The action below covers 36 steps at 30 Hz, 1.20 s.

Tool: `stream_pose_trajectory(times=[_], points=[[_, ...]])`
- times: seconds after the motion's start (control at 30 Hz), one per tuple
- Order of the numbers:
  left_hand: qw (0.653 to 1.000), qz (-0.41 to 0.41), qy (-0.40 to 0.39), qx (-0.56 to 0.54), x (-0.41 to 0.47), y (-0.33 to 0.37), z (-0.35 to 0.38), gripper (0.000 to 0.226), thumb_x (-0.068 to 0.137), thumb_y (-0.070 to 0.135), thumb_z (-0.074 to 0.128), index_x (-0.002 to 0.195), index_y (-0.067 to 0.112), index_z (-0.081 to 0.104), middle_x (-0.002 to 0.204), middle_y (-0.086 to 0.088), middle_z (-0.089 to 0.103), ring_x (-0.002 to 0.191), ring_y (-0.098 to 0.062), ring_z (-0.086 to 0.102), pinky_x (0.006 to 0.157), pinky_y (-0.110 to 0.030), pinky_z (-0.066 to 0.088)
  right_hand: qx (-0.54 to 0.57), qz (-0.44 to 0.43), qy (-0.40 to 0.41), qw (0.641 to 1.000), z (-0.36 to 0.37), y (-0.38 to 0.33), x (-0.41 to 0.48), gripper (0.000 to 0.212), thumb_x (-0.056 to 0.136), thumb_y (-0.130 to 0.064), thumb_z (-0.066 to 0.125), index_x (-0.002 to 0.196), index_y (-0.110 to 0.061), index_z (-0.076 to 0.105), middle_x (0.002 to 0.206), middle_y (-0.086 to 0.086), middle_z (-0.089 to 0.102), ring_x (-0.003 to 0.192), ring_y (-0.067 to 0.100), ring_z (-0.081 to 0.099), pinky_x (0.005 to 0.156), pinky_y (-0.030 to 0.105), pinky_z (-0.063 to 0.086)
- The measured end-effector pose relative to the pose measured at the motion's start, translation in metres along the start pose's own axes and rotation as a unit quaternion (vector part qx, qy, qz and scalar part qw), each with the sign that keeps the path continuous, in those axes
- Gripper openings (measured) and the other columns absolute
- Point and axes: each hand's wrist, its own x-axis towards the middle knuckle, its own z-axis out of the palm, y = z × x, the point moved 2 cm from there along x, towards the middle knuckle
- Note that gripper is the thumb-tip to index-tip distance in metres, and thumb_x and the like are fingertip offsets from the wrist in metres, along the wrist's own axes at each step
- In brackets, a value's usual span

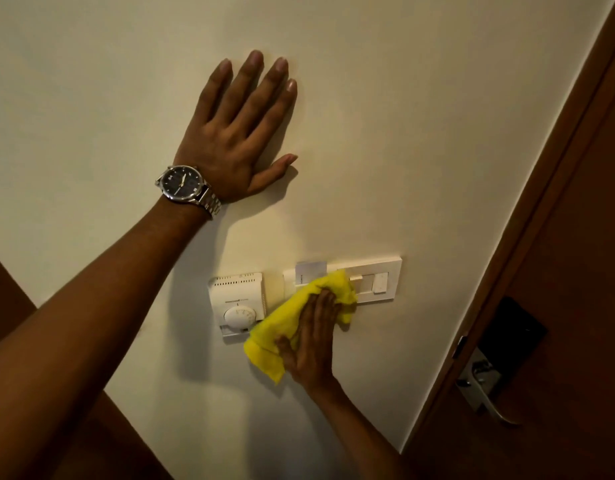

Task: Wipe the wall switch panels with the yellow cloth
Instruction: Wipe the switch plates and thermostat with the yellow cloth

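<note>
The yellow cloth (299, 320) lies bunched on the wall, over the left part of the long white switch panel (375, 280) and touching the edge of the thermostat (237, 303) beside it. The right hand (313, 337) presses flat on the cloth, fingers close together. Higher up, the left hand (237, 133) rests flat on the bare wall (403, 133) with fingers spread wide. A watch (183, 183) sits on its wrist. A brown door (558, 306) with a silver handle (482, 386) stands at the right.
</note>
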Motion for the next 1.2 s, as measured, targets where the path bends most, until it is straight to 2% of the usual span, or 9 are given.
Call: stream_pose_trajectory(times=[0.1,0.27,0.43,0.6,0.7,0.87,1.0,1.1,1.2], points=[[1.0,-0.005,-0.004,0.004,0.001,-0.001,-0.003,0.079,0.109,0.06,0.043,0.166,0.007,0.032,0.17,-0.019,0.034,0.157,-0.043,0.031,0.128,-0.058,0.024,-0.06,-0.104,-0.063,0.991,-0.007,0.033,-0.023,0.077,0.105,-0.064,0.021,0.16,-0.01,0.016,0.17,-0.001,-0.012,0.155,0.029,0.012,0.128,0.036,0.002],[1.0,-0.008,-0.003,0.005,0.0,0.0,-0.001,0.079,0.108,0.061,0.043,0.166,0.007,0.032,0.17,-0.018,0.035,0.157,-0.042,0.032,0.128,-0.057,0.023,-0.01,0.055,0.006,0.998,-0.003,0.028,-0.004,0.091,0.101,-0.072,0.025,0.162,-0.014,-0.011,0.169,0.009,-0.016,0.157,0.03,-0.009,0.126,0.047,0.002],[1.0,-0.01,-0.017,0.004,0.002,-0.001,-0.004,0.079,0.108,0.061,0.042,0.166,0.008,0.033,0.17,-0.018,0.035,0.157,-0.041,0.033,0.128,-0.058,0.028,-0.061,-0.11,-0.07,0.99,-0.006,0.038,-0.02,0.078,0.105,-0.065,0.02,0.162,-0.015,0.001,0.17,0.0,-0.016,0.156,0.029,0.007,0.126,0.04,0.003],[0.999,-0.006,-0.037,0.005,0.005,0.002,-0.008,0.076,0.109,0.058,0.042,0.166,0.009,0.033,0.17,-0.016,0.034,0.158,-0.039,0.032,0.128,-0.057,0.028,0.005,0.015,-0.05,0.999,0.002,0.01,-0.014,0.085,0.102,-0.067,0.027,0.163,-0.017,-0.007,0.17,0.006,-0.011,0.158,0.027,-0.005,0.127,0.041,0.0],[0.998,0.001,-0.065,-0.004,0.009,0.001,-0.015,0.074,0.11,0.056,0.043,0.166,0.008,0.033,0.171,-0.016,0.033,0.158,-0.04,0.031,0.128,-0.059,0.028,-0.054,-0.114,-0.083,0.989,0.003,-0.01,-0.011,0.075,0.104,-0.056,0.037,0.162,-0.015,0.012,0.17,0.001,0.006,0.156,0.027,0.016,0.128,0.043,0.006],[0.978,-0.046,-0.2,-0.032,0.018,0.014,-0.047,0.074,0.111,0.049,0.045,0.169,0.009,0.023,0.176,-0.015,0.018,0.162,-0.04,0.018,0.128,-0.07,0.02,-0.123,-0.126,-0.035,0.984,-0.02,-0.027,-0.009,0.055,0.101,-0.022,0.057,0.153,-0.012,0.042,0.157,0.015,0.044,0.144,0.034,0.041,0.112,0.052,0.036],[0.961,-0.192,-0.177,-0.094,-0.021,0.057,-0.095,0.049,0.103,0.037,0.058,0.141,0.007,0.063,0.152,-0.018,0.058,0.144,-0.038,0.05,0.115,-0.059,0.044,-0.183,-0.105,-0.029,0.977,-0.061,-0.045,0.031,0.046,0.073,-0.011,0.091,0.115,-0.009,0.072,0.114,0.019,0.068,0.096,0.037,0.07,0.076,0.041,0.058],[0.886,-0.37,-0.208,-0.186,-0.126,0.114,-0.138,0.031,0.098,0.037,0.053,0.107,0.015,0.072,0.111,-0.009,0.073,0.104,-0.035,0.064,0.084,-0.044,0.051,-0.169,-0.118,-0.08,0.975,-0.089,-0.049,0.051,0.054,0.074,-0.015,0.089,0.125,-0.015,0.071,0.107,0.02,0.066,0.09,0.037,0.067,0.056,0.037,0.059],[0.702,-0.544,-0.353,-0.294,-0.232,0.172,-0.161,0.015,0.099,0.027,0.066,0.091,0.016,0.07,0.092,-0.005,0.073,0.09,-0.033,0.071,0.073,-0.04,0.053,-0.23,-0.102,-0.107,0.962,-0.092,-0.06,0.057,0.043,0.072,-0.016,0.087,0.113,-0.015,0.072,0.107,0.019,0.064,0.09,0.037,0.063,0.067,0.038,0.055]])
